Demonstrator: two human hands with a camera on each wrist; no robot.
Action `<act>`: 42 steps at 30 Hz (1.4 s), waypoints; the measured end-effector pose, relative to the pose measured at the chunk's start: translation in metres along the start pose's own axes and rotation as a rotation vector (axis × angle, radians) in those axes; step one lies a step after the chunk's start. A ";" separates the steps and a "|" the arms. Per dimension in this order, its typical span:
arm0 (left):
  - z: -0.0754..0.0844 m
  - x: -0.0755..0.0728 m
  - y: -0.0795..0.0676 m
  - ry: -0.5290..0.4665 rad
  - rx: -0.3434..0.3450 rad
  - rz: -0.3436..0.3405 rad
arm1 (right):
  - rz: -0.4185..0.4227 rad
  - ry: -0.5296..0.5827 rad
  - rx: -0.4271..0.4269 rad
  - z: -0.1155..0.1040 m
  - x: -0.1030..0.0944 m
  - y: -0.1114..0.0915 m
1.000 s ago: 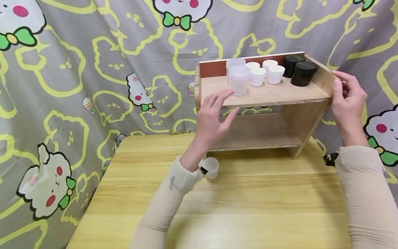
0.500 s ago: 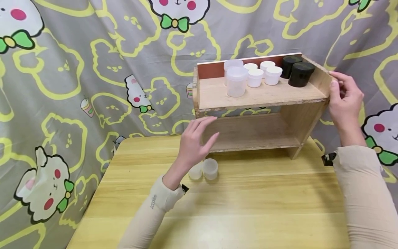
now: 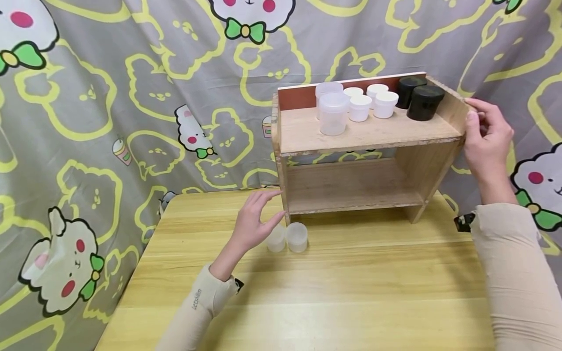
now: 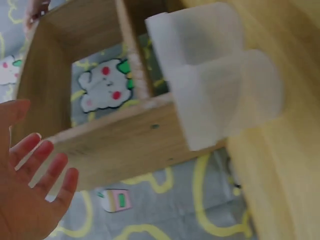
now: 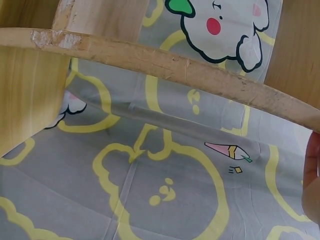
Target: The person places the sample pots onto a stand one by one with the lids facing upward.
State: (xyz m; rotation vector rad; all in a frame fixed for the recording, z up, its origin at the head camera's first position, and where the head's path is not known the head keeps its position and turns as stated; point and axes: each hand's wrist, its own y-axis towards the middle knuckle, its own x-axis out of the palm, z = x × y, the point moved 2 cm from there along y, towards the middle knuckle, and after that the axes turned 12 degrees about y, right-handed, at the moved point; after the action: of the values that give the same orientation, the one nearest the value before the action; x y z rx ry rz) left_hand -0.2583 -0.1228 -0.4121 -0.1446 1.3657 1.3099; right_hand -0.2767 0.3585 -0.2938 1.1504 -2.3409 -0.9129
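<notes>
A two-tier wooden shelf point(image 3: 351, 183) stands at the back of the table. My right hand point(image 3: 489, 139) holds the front edge of its right side panel, thumb and index finger at the edge; the other fingers are partly hidden. On its upper tier sit two translucent jars point(image 3: 332, 114), several small white jars point(image 3: 360, 108) and two black jars point(image 3: 425, 103). Two more translucent jars point(image 3: 297, 238) stand side by side on the table by the shelf's left foot. Near them my left hand point(image 3: 254, 222) hovers with fingers spread, holding nothing; the left wrist view shows its bare palm point(image 4: 25, 200).
The wooden table point(image 3: 333, 297) stretches in front of the shelf. A grey patterned curtain point(image 3: 149, 97) hangs behind and along the left side. The lower tier point(image 3: 351, 185) lies under the jars' tier.
My left hand has drawn away from the translucent jar on the upper tier, moving down and left to the table jars, uncovering the left one. My right hand keeps its place.
</notes>
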 end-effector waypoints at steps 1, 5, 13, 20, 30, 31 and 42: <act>-0.003 0.002 -0.002 -0.008 -0.019 -0.030 | 0.002 0.002 -0.002 -0.001 0.000 0.000; -0.015 0.009 -0.012 -0.034 -0.096 -0.163 | 0.007 0.010 -0.014 -0.002 0.001 0.001; -0.037 0.026 -0.029 0.008 -0.162 -0.429 | 0.009 0.007 -0.012 0.001 0.000 0.000; -0.048 0.038 -0.042 -0.022 -0.201 -0.485 | 0.007 0.005 0.001 0.001 0.000 -0.002; -0.053 0.051 -0.048 -0.028 -0.193 -0.524 | 0.011 0.004 0.001 -0.002 0.001 -0.001; -0.053 0.051 -0.049 -0.031 -0.196 -0.527 | 0.011 0.002 0.003 -0.002 0.001 -0.001; -0.052 0.055 -0.051 -0.038 -0.182 -0.522 | 0.014 0.020 0.001 -0.001 0.001 -0.001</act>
State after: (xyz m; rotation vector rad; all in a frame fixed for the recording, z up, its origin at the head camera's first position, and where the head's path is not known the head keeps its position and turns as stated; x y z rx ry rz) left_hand -0.2706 -0.1474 -0.4998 -0.5596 1.0767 0.9835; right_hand -0.2766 0.3567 -0.2939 1.1364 -2.3311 -0.8911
